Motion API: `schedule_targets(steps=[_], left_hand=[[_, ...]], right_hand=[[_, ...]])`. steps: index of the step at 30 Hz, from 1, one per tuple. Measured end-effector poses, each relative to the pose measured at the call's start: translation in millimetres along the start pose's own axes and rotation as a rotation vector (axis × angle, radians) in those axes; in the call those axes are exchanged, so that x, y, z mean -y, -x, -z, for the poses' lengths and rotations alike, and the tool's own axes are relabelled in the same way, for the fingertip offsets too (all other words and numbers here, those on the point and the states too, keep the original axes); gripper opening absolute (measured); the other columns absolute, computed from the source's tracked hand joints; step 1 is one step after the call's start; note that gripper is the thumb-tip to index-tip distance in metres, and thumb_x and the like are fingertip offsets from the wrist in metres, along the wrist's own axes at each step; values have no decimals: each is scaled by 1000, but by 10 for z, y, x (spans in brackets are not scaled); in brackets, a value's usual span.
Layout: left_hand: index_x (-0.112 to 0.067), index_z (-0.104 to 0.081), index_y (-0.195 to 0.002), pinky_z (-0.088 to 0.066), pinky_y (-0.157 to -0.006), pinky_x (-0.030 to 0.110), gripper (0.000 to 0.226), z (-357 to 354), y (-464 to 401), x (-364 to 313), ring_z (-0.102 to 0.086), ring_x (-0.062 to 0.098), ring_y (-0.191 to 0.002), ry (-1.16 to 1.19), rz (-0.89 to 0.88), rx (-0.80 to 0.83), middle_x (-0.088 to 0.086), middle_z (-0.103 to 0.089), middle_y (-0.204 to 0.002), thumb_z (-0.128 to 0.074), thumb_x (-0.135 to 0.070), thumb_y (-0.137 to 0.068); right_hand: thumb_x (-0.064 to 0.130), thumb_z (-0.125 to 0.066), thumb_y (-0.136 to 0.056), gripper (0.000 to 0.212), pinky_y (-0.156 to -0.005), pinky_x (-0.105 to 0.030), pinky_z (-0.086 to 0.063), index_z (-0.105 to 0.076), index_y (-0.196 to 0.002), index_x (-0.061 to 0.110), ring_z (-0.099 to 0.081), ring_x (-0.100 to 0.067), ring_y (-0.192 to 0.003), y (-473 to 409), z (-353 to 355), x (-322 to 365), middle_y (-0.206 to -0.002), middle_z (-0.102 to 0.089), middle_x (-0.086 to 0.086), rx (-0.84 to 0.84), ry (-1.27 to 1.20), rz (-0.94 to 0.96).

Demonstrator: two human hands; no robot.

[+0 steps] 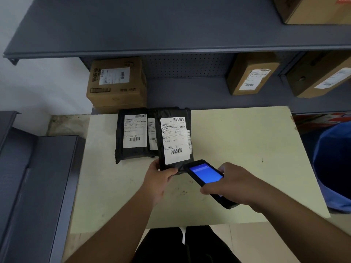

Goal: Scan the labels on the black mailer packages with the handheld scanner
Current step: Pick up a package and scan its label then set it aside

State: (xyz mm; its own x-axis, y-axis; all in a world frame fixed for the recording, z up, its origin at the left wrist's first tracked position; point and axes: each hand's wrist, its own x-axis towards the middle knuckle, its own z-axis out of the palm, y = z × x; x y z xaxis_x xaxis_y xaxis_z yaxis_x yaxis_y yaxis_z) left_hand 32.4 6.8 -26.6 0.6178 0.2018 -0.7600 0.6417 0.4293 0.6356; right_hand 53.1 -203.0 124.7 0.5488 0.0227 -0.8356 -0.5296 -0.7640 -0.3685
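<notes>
Two grips were closed on the task's things. The left hand pinched the lower edge of a black mailer package, tilting it up off the worktop with its white shipping label facing the camera. The right hand was wrapped around the handheld scanner, whose blue screen was lit and whose top end sat just beside the held mailer's lower right corner. Behind the raised mailer, a second black mailer lay flat on the worktop, with a third mostly hidden between them. Beyond these, a labelled cardboard box stood on the grey shelf.
</notes>
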Motion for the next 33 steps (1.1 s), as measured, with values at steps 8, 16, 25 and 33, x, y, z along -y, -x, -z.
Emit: schedule_targets(steps=[8,16,25,33], left_hand=[[-6,-65,-125,-60,-78,19,42,-408,-22,38,-77,14,-96,-93,22,47,8,-78,-111,-74,8,-86],[-10,-71,-105,-57,-98,32,23,-880,-98,125,-76,17,-95,-107,86,73,8,-79,-104,-73,6,-89],[-11,-71,-108,-59,-87,27,24,-1396,-310,274,-77,16,-94,-142,107,108,5,-80,-102,-73,4,-90],[-19,-68,-97,-56,-60,10,21,-1811,-506,378,-73,8,-83,-281,129,118,-3,-76,-93,-72,1,-92]], right_hand=[[43,-87,-69,54,-65,-31,-50,-59,-109,21,-65,-18,-77,-48,253,-275,-101,-73,-7,-30,-45,-30],[43,-87,-69,52,-63,-29,-53,-56,-106,24,-66,-17,-75,-103,467,-577,-95,-70,-3,-35,-106,-52],[47,-86,-65,56,-71,-35,-58,-55,-107,29,-76,-22,-87,-195,655,-924,-100,-72,-4,-57,-169,-93],[51,-84,-63,63,-71,-32,-56,-55,-115,30,-68,-15,-79,-300,794,-1147,-102,-70,-1,-73,-259,-117]])
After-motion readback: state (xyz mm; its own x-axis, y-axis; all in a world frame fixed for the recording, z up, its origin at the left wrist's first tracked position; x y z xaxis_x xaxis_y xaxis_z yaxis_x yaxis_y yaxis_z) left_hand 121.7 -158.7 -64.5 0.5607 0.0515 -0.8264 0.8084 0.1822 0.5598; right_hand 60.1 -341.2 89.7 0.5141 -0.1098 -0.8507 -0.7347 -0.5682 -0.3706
